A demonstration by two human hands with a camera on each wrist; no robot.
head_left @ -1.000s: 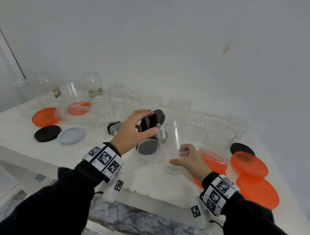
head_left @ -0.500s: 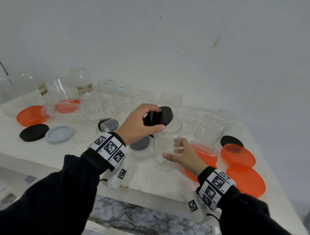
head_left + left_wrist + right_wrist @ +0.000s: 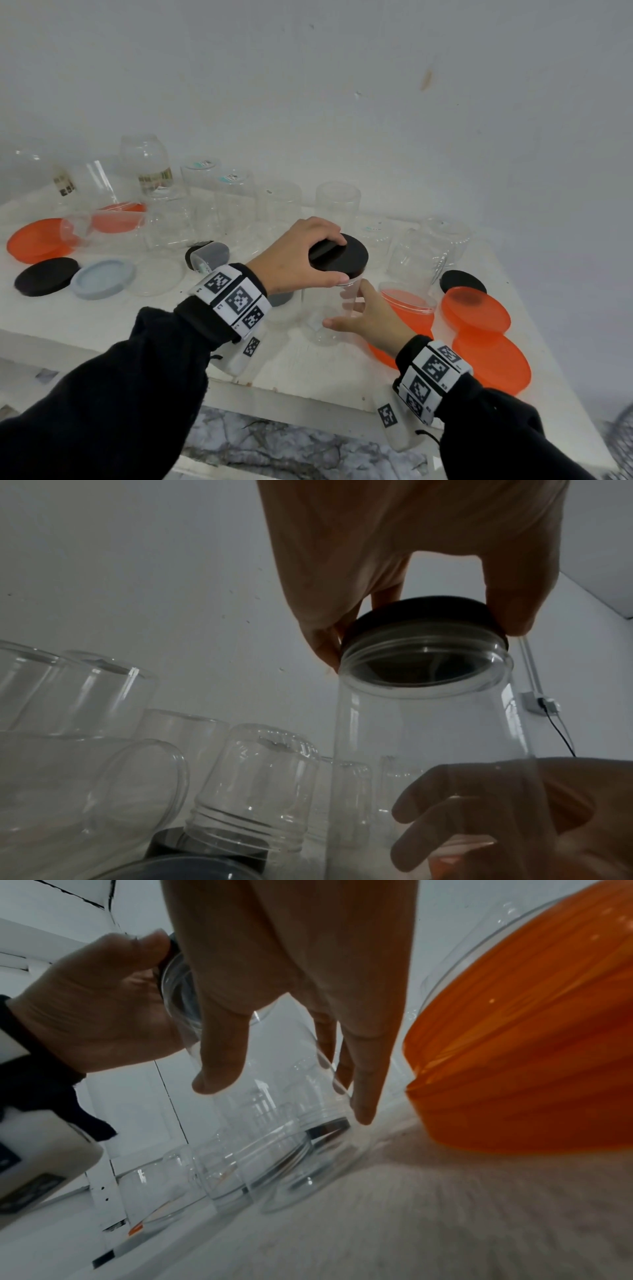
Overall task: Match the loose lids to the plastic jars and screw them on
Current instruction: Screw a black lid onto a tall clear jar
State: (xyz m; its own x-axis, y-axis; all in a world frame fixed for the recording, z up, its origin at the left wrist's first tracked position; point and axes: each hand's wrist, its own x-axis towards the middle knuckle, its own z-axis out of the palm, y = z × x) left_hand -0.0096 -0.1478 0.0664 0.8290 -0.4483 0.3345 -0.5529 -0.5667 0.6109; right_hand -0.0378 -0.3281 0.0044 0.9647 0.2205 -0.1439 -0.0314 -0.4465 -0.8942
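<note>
A clear plastic jar (image 3: pixel 325 315) stands upright near the front middle of the white table (image 3: pixel 308 370). A black lid (image 3: pixel 349 262) sits flat on its mouth. My left hand (image 3: pixel 329 258) grips the lid's rim from above, fingers behind and thumb in front. In the left wrist view the lid (image 3: pixel 421 610) covers the jar's threaded neck (image 3: pixel 428 723). My right hand (image 3: pixel 356 308) holds the jar's side low down, thumb in front and fingers behind. In the right wrist view the jar (image 3: pixel 284 1137) sits between the right hand's (image 3: pixel 287 1096) thumb and fingers.
Orange lids (image 3: pixel 476 315) and a black lid (image 3: pixel 462 281) lie to the right, beside a shallow tub with an orange lid (image 3: pixel 407 301). Left are a black lid (image 3: pixel 46 281), a pale blue lid (image 3: pixel 102 279) and an orange lid (image 3: pixel 34 240). Several clear jars (image 3: pixel 337 202) line the wall.
The left hand has brought the tilted black lid down flat onto the jar's mouth. The right hand, off the jar half a second ago, is back on its side.
</note>
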